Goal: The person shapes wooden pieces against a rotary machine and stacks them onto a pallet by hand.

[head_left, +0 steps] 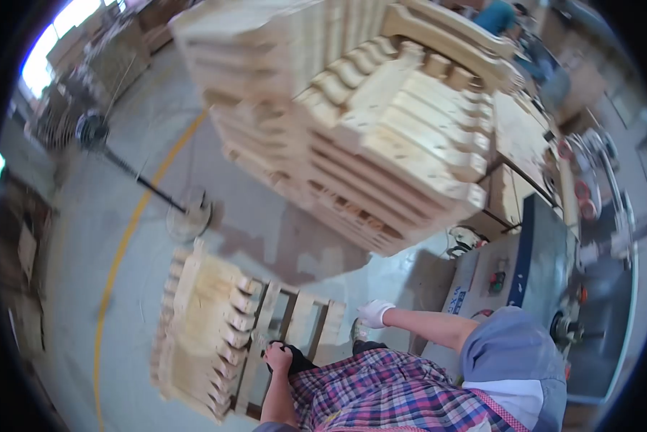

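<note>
My left hand (277,356) is low at the front of my body, against something black that may be trousers or a glove. Its fingers look curled, and what they hold, if anything, is hidden. Close beside it are a slatted wooden pallet (266,306) and, on the pallet, a stack of pale wooden boards with notched, wavy edges (205,317). My right hand (374,313), in a white glove, is held out over the floor near my shoe (359,333). No object shows in it, and blur hides how its fingers lie.
A tall stack of shaped wooden parts (388,137) stands ahead. Right of me is a grey machine (482,281). A pole on a round base (189,214) stands left, near a yellow floor line (125,237). Another person (498,18) is at the far right.
</note>
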The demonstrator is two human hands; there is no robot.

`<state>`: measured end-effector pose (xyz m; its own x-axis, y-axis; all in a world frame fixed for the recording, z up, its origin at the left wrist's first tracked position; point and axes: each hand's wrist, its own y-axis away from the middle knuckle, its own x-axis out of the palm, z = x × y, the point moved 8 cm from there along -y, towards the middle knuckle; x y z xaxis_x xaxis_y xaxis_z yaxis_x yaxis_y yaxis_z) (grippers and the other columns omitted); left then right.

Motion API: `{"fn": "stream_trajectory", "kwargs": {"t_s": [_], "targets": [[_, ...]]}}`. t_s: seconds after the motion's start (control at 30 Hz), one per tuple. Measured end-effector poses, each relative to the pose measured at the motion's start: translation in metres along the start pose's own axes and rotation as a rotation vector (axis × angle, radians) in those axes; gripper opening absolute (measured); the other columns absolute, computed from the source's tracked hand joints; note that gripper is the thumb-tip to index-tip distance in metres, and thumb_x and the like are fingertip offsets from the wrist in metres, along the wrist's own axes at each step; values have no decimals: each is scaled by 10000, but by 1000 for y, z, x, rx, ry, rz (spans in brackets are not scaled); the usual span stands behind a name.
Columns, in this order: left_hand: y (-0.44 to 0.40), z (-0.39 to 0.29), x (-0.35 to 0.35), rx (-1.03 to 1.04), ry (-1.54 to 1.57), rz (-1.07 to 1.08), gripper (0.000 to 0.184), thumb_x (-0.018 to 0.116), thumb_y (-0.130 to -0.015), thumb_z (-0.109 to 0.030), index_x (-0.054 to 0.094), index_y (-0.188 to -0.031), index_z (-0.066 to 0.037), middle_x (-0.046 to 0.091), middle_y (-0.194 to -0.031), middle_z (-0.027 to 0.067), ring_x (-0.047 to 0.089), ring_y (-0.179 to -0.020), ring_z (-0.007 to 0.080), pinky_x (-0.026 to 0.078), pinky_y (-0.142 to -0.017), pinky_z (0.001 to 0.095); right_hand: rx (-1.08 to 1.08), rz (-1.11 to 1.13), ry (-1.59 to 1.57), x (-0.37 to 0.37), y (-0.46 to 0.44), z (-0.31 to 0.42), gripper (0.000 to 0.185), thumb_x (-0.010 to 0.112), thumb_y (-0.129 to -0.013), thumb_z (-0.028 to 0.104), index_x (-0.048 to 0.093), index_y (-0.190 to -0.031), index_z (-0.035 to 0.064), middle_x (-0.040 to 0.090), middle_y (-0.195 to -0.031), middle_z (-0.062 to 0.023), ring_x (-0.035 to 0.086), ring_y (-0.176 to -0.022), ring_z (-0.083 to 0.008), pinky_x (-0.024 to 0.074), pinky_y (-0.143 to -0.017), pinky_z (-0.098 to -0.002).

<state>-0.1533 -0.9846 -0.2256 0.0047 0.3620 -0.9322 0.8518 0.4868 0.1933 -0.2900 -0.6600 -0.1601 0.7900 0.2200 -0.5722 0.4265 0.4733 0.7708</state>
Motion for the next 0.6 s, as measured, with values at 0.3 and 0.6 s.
{"fn": "stream_trajectory", "kwargs": {"t_s": [0.3, 0.6], "targets": [[-2, -263, -27, 400, 443, 212, 142, 618, -760, -119, 646, -870, -35, 668, -852, 111, 633, -768, 276, 503, -724, 336, 332, -519, -621, 31, 178, -135, 487, 483, -839, 338, 569, -1190, 12, 642, -1100, -200, 610, -975, -388, 482, -857, -437], [43, -483, -104, 686, 701, 326, 148, 585, -804, -49, 645, -931, -3, 667, -844, 94, 621, -738, 208, 491, -698, 283, 398, -603, -966, 88, 226, -176, 456, 544, -837, 351, 595, -1153, 26, 669, -1041, -141, 631, -943, -330, 494, -834, -361]]}}
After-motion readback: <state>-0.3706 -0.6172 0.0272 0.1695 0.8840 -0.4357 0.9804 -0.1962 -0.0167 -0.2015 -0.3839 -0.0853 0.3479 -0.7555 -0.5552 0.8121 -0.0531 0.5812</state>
